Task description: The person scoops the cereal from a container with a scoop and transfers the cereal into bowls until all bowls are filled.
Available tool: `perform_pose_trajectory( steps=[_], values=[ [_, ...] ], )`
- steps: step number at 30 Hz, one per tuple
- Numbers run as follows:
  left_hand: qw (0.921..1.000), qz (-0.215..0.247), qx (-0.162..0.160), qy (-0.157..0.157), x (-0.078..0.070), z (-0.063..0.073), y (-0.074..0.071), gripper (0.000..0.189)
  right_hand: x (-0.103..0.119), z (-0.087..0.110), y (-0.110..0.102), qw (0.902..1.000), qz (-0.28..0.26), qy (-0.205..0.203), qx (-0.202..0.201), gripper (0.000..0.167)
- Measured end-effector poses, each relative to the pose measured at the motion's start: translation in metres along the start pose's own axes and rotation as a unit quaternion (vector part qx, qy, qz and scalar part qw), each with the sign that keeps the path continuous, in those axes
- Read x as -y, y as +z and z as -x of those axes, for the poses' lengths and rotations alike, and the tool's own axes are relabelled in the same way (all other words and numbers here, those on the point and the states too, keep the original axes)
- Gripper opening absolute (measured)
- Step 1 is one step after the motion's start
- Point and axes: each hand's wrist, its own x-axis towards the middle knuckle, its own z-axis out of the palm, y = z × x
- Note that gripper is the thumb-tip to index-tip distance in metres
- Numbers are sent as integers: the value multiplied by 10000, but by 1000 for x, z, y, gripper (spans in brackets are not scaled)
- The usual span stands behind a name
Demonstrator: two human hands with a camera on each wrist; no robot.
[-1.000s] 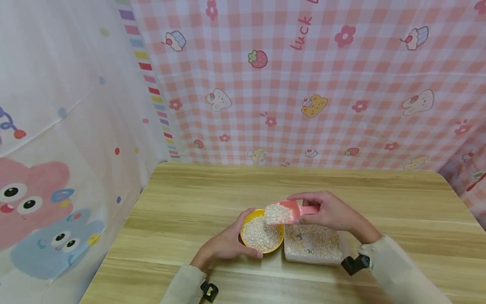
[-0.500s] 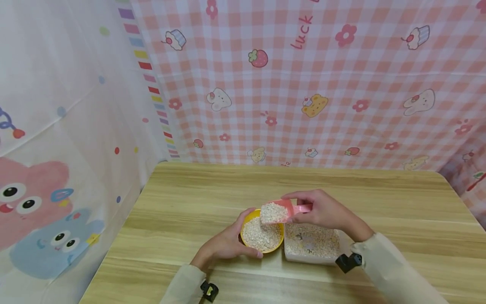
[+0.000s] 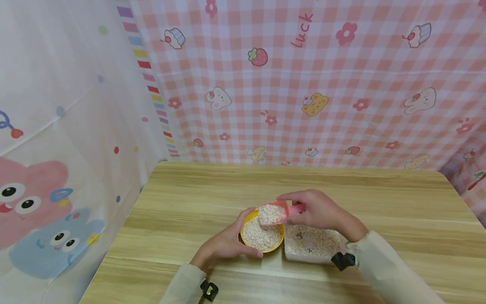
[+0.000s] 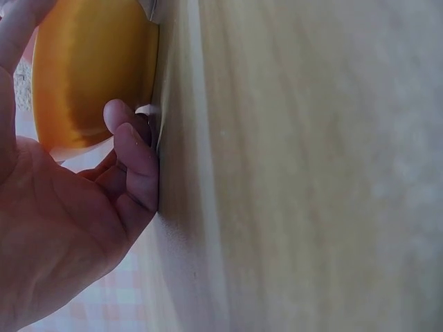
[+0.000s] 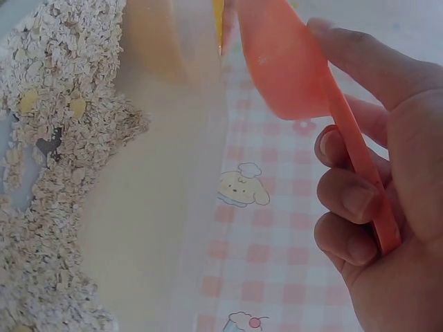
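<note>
A yellow bowl (image 3: 249,217) of oat flakes stands on the table, its smooth outer wall plain in the left wrist view. My left hand (image 3: 228,241) holds it from the left, thumb along the near side and fingers on the far side. In the left wrist view some fingers of that hand (image 4: 62,214) curl low beside the bowl's base. Over the bowl's right rim is a pink scoop (image 3: 285,210) heaped with oats. My right hand (image 3: 320,212) grips its handle; in the right wrist view, fingers wrap the scoop's handle (image 5: 360,155) and one fingertip touches its body.
A translucent container (image 3: 313,256) of oats sits right of the bowl, under my right forearm. Its pale wall (image 5: 152,214) fills much of the right wrist view. Wooden table (image 3: 197,185) extends around; a pink checked cloth (image 3: 243,126) hangs behind, a white printed one at left.
My right hand has moved left with the loaded scoop, farther over the bowl. The left hand and bowl have stayed in place.
</note>
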Motion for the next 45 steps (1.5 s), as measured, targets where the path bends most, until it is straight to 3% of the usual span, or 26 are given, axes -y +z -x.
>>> perform_pose_trajectory(
  steps=[8, 19, 31, 45],
  values=[
    [9999, -73, -21, -81, 0, 0, 0, 116, 3, -2, -1, 9980, 616, -150, 24, 53],
    [10000, -3, 1, -68, -1, 0, 0, 116, 10, -5, 2, 9982, 568, -203, -44, 54],
    [9999, -106, -1, 8, -1, 0, 0, 117, 19, -7, 2, 9927, 1038, -620, 20, 52],
    [10000, -43, -16, 62, 0, 0, 0, 113, 22, -12, -3, 9879, 1305, -826, -110, 49]
  ],
)
